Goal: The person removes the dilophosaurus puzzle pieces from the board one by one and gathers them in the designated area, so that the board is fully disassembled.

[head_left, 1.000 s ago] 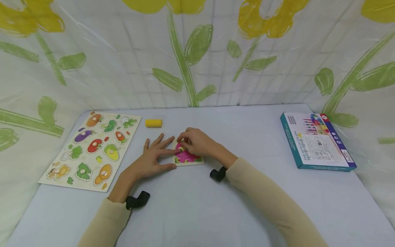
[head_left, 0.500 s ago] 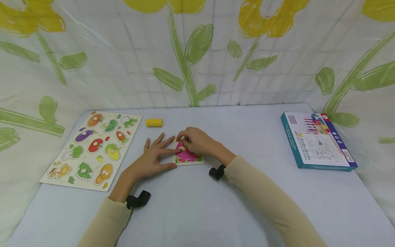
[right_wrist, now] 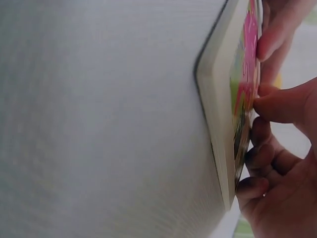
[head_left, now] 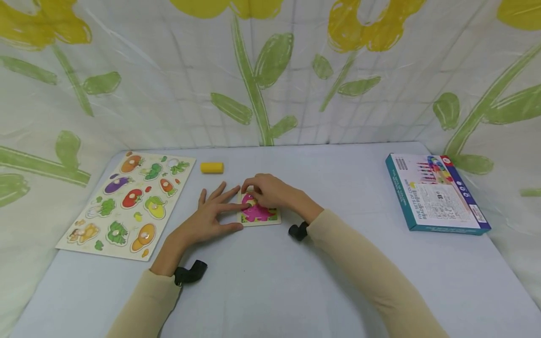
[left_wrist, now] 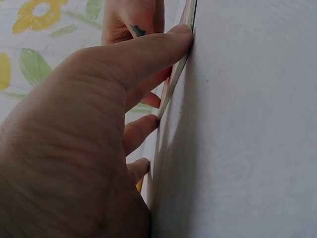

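A small, flat picture puzzle (head_left: 259, 216) lies on the table between the two hands, showing a pink cartoon animal with green at its foot. My left hand (head_left: 207, 218) has its fingers spread. One finger reaches over the pink picture, and the thumb touches the near left edge. My right hand (head_left: 270, 191) bends over the upper part, its thumb and curled fingers gathered on the puzzle and covering that part. In the right wrist view, the right thumb (right_wrist: 280, 105) meets the picture side of the puzzle (right_wrist: 246, 64), with the other fingertips along its face and edge.
A vegetable knob puzzle board (head_left: 137, 225) lies at the left. Behind the left hand is a yellow cylinder (head_left: 212, 167). A flat teal and white box (head_left: 437, 195) lies at the right. A flower-print curtain (head_left: 190, 94) hangs along the back of the table.
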Demonstrator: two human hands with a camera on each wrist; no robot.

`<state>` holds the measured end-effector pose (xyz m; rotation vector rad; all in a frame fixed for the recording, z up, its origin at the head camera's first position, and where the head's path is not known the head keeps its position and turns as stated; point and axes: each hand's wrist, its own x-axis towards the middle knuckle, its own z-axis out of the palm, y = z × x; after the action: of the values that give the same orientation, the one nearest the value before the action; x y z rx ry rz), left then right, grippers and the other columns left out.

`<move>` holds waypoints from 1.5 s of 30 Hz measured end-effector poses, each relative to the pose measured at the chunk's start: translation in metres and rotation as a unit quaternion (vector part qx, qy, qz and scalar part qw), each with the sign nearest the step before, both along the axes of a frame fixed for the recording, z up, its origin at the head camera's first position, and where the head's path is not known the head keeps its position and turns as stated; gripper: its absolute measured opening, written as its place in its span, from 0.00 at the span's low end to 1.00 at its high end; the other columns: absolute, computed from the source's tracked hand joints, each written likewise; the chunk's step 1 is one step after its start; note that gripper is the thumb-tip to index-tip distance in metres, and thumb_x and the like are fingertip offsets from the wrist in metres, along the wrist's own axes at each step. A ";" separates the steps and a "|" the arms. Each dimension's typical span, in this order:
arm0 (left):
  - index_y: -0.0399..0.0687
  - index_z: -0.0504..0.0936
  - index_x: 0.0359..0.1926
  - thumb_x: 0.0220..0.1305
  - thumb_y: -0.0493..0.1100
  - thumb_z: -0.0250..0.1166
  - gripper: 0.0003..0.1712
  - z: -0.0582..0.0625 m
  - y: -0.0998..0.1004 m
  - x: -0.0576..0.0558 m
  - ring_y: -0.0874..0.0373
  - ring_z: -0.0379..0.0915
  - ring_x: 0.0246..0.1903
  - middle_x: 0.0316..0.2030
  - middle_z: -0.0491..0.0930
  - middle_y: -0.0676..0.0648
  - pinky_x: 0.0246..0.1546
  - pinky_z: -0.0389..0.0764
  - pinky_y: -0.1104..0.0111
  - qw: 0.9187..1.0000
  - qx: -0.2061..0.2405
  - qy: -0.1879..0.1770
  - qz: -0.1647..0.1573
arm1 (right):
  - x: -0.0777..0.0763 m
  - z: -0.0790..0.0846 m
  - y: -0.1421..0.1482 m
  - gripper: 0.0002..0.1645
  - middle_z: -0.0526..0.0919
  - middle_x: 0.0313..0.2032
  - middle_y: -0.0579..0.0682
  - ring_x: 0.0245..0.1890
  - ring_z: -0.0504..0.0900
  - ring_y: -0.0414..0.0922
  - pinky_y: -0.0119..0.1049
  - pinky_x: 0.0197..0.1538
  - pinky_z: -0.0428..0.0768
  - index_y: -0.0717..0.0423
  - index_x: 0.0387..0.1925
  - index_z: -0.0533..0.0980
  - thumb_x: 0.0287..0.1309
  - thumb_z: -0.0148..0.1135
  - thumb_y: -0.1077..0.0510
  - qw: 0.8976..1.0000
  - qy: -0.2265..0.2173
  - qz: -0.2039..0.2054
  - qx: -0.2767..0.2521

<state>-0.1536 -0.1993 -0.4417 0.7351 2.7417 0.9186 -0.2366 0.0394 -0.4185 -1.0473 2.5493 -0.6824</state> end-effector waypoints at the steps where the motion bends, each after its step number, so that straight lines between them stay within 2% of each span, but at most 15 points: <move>1: 0.67 0.84 0.66 0.63 0.60 0.74 0.30 0.000 0.000 0.000 0.37 0.34 0.87 0.84 0.57 0.50 0.75 0.23 0.25 1.000 0.000 -0.001 0.000 | 0.000 0.001 0.000 0.17 0.77 0.35 0.49 0.38 0.73 0.44 0.36 0.46 0.73 0.45 0.59 0.82 0.78 0.55 0.60 1.000 -0.004 0.000 0.000; 24: 0.66 0.84 0.66 0.63 0.59 0.75 0.30 -0.001 0.001 0.000 0.36 0.34 0.86 0.84 0.58 0.48 0.75 0.24 0.24 1.000 0.004 0.006 0.002 | -0.001 0.004 0.002 0.18 0.75 0.32 0.48 0.33 0.71 0.42 0.33 0.41 0.71 0.46 0.61 0.81 0.78 0.55 0.60 1.000 -0.027 -0.003 -0.001; 35: 0.66 0.84 0.66 0.64 0.61 0.73 0.30 -0.001 0.001 0.000 0.39 0.34 0.87 0.84 0.58 0.51 0.76 0.24 0.25 1.000 -0.006 0.006 0.004 | -0.001 0.003 0.002 0.18 0.77 0.37 0.49 0.35 0.72 0.43 0.33 0.40 0.71 0.45 0.60 0.80 0.78 0.52 0.61 0.999 -0.034 -0.007 0.003; 45: 0.66 0.85 0.66 0.63 0.60 0.74 0.30 -0.003 0.001 0.000 0.37 0.35 0.86 0.84 0.58 0.49 0.75 0.24 0.24 1.000 -0.003 0.013 0.003 | 0.001 0.004 0.002 0.16 0.77 0.38 0.49 0.36 0.72 0.44 0.33 0.41 0.71 0.44 0.60 0.80 0.79 0.53 0.60 0.999 -0.039 -0.009 0.005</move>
<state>-0.1536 -0.1980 -0.4443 0.7439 2.7682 0.9071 -0.2360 0.0411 -0.4141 -0.9778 2.4959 -0.7002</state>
